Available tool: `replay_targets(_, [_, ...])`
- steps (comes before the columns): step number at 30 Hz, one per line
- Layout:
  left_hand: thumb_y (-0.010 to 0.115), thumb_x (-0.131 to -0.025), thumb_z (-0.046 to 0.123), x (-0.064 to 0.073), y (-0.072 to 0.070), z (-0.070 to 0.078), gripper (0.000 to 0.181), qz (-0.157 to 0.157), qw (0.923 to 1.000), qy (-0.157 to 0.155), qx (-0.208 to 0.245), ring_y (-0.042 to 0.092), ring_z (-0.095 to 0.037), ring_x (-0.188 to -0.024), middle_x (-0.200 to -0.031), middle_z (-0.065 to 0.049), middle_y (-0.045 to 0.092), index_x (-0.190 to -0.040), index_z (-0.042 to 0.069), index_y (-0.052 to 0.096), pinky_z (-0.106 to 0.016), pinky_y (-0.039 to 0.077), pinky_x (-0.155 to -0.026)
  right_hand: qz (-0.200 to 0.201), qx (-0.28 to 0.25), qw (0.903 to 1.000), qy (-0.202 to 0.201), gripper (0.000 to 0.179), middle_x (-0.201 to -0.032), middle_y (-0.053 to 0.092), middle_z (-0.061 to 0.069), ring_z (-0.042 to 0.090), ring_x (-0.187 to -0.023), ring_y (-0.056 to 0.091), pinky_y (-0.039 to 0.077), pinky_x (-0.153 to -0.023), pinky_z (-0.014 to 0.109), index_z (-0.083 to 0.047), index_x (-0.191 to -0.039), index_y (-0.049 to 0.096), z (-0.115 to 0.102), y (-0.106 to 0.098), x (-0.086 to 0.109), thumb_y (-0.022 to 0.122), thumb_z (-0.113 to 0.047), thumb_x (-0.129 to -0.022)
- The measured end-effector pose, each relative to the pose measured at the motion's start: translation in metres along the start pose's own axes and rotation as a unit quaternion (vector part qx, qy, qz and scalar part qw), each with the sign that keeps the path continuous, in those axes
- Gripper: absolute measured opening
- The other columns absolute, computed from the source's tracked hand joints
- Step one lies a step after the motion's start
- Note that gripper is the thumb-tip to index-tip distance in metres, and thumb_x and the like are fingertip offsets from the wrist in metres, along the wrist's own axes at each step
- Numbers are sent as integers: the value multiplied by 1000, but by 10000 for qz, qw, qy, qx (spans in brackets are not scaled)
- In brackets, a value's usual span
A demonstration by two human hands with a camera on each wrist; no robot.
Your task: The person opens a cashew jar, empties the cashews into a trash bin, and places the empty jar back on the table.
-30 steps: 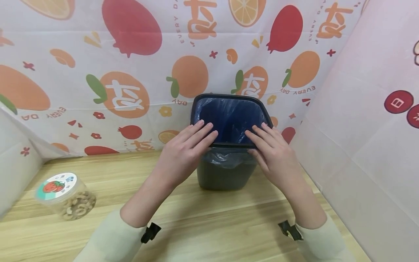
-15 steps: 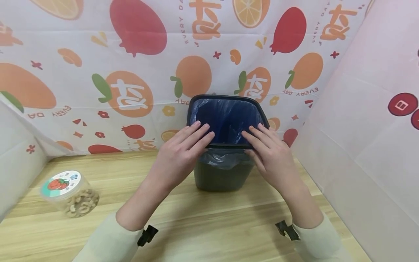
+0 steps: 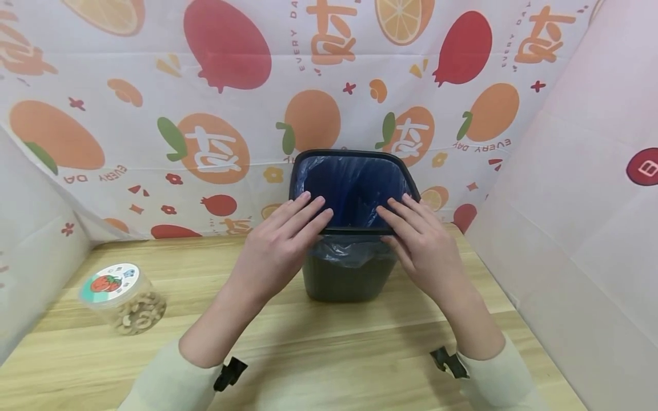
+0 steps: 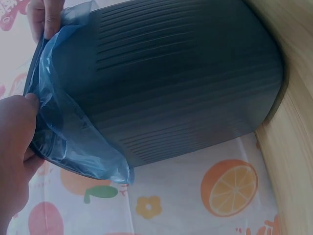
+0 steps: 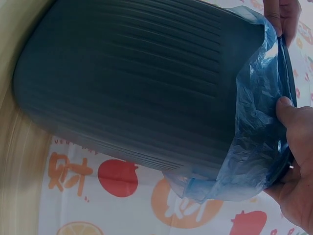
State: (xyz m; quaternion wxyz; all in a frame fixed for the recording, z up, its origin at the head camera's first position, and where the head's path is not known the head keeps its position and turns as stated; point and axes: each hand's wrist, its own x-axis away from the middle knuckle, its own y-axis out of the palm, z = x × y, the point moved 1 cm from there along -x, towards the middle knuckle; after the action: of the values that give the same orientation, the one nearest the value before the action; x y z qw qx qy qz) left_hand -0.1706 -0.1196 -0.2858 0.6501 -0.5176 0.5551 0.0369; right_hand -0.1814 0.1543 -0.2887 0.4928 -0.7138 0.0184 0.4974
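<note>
A dark grey trash can (image 3: 349, 282) stands upright on the table, its black rim (image 3: 354, 153) towards the top. A thin translucent bag (image 3: 344, 251) lines it and folds out under the rim; its loose, crinkled edge hangs down the outer wall in both wrist views. My left hand (image 3: 275, 242) grips the rim on the left, fingers reaching over it into the mouth and thumb (image 4: 32, 100) at the outside. On the right, my right hand (image 3: 429, 245) holds the same rim likewise, its thumb (image 5: 285, 105) against the folded bag. The lined inside looks dark blue.
At the left of the wooden table (image 3: 319, 359) stands a clear lidded jar (image 3: 136, 311) of cashew-like pieces. A fruit-print cloth (image 3: 216, 205) hangs close behind the trash can, and a pale side wall (image 3: 555, 240) rises at the right.
The head view has swung slightly left, so the jar and the cloth pattern sit further right in it. Both hands keep their places on the rim.
</note>
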Motion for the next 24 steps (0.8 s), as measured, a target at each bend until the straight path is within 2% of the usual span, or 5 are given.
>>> replay_targets(8, [74, -88, 6, 2, -6, -2, 48, 105, 9999, 5, 3, 52, -30, -135, -139, -11, 61, -135, 11, 63, -45, 44, -110, -93, -62, 9999, -33, 45, -140, 59, 12, 31, -139, 47, 32, -117, 53, -15, -138, 62, -1, 3, -4, 70, -22, -93])
replay_targets(24, [73, -89, 8, 11, -15, -4, 48, 67, 9999, -125, -55, 51, -30, -136, -141, -10, 59, -136, 12, 63, -49, 45, -108, -17, -81, 9999, -141, 47, -140, 60, 12, 31, -139, 47, 33, -116, 55, -16, -138, 62, -9, 11, -10, 72, -21, -93])
